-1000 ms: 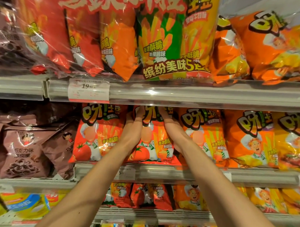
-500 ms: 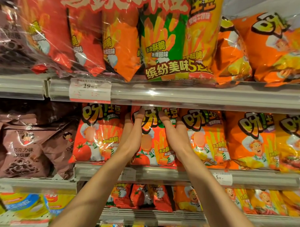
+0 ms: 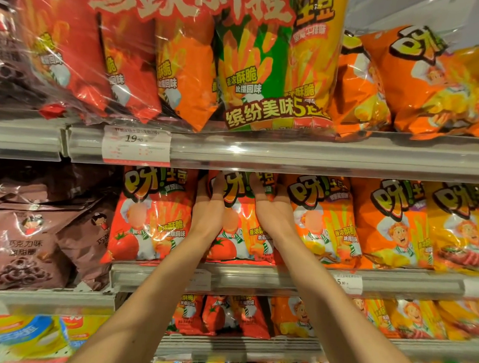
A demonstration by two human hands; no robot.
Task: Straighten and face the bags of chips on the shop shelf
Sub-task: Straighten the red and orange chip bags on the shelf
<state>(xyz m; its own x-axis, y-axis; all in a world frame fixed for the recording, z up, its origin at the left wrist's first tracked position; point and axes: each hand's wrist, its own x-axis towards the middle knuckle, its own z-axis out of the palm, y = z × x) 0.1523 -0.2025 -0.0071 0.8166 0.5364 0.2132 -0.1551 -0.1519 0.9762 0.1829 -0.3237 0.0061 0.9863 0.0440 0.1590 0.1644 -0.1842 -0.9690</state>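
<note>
Your hands have crept a touch higher up the red bag's sides since a moment ago, and the bag sits squarer to you than it did a second back. Biggest thing in front of you: the multipack on the top shelf, its lower edge overhanging the clear shelf rail just above your fingers, so there is little room over the bag's top. Below that rail runs the middle row. The red tomato bag stands upright there, facing out, between the matching red bag on its left and the orange bag on its right. Both neighbours press close against it; no open gap shows on either side. Its bottom edge rests at the front lip of the middle shelf. Further right stand another orange bag and a yellow bag; to the left, brown bags slump at an angle. Your left hand clasps the bag's left edge, thumb across the front, fingers tucked behind. Your right hand grips the right edge the same way, thumb on the face. Smallest: the price tag reading 19.90 on the upper rail, and a second tag on the middle shelf's lip.
</note>
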